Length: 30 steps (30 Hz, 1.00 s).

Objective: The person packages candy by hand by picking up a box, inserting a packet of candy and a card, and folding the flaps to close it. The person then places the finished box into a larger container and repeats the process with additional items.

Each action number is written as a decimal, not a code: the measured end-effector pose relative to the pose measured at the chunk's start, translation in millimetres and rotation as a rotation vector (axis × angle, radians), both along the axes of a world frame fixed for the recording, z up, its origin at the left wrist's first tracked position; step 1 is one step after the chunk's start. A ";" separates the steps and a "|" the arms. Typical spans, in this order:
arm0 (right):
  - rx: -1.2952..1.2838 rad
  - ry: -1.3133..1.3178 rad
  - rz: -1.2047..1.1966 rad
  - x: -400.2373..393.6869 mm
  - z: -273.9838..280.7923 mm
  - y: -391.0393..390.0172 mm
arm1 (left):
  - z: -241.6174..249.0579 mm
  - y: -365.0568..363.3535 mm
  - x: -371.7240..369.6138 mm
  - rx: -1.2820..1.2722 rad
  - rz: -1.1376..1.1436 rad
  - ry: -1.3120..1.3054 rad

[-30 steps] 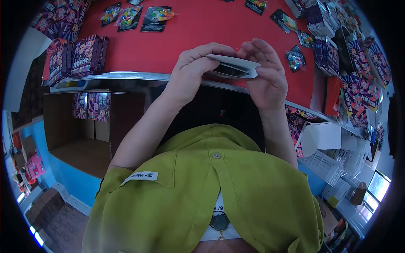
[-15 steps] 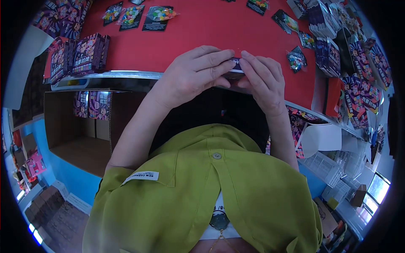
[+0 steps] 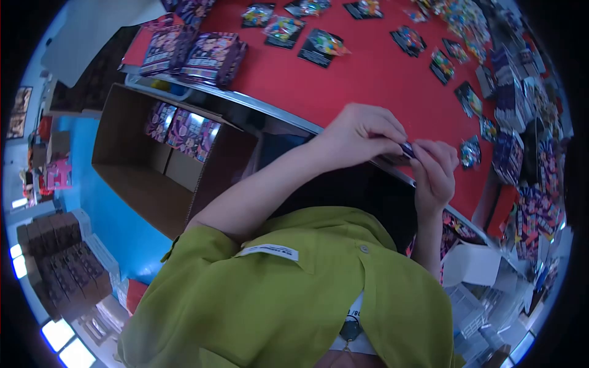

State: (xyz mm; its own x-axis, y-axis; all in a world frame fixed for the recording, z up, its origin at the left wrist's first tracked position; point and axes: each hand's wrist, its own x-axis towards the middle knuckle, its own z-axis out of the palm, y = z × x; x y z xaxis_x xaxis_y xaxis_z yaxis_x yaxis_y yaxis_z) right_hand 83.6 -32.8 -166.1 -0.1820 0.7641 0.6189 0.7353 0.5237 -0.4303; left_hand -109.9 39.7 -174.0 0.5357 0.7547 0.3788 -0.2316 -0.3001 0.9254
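Observation:
My left hand (image 3: pixel 365 136) and my right hand (image 3: pixel 437 170) meet over the near edge of the red table (image 3: pixel 343 98). Between them is a small dark purple box (image 3: pixel 407 149), mostly covered by the fingers. My left thumb and fingers pinch one end, while the right fingers curl round the other. Which face or flap of the box they press cannot be made out. Closest to the right hand on the tabletop lies a clear bag of colourful pieces (image 3: pixel 470 152).
Stacked purple printed boxes (image 3: pixel 211 58) stand at the table's left. An open cardboard carton (image 3: pixel 138 184) with purple boxes inside sits below. Black cards with bags of colourful pieces (image 3: pixel 324 48) lie across the far side. More purple boxes (image 3: pixel 508 158) and a colourful pile (image 3: pixel 463 24) are at right.
The camera view has turned and shifted left, showing more of the carton and the floor. Both hands still hold the small box, and the left fingers now pinch its end more tightly.

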 end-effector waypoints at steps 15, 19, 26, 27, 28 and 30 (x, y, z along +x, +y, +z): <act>-0.201 0.337 0.059 -1.7 -6.9 -0.8 | -1.6 6.6 1.5 -0.222 0.019 -0.062; -0.300 0.530 0.082 -4.9 -4.7 -0.5 | 3.5 11.5 -0.9 -0.277 -0.029 -0.018; 0.091 -0.171 0.033 2.7 -1.9 1.5 | -7.1 1.4 -8.5 0.296 0.120 0.140; 0.094 -0.171 0.027 1.8 -4.0 1.6 | -13.6 0.9 -7.7 0.539 0.227 0.184; 0.102 -0.120 0.025 0.9 -8.3 2.9 | -17.4 1.5 -6.0 0.784 0.336 0.223; 0.130 -0.069 0.021 -5.9 -18.6 8.5 | -15.0 -18.2 0.7 0.749 0.400 0.309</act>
State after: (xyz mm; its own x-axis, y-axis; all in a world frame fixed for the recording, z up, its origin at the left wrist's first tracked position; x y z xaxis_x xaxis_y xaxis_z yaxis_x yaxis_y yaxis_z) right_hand 77.7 -24.3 -184.7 -0.2426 0.6737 0.6980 0.7494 0.5871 -0.3062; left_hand -109.2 21.4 -189.0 0.4455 0.5202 0.7286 0.2459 -0.8537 0.4591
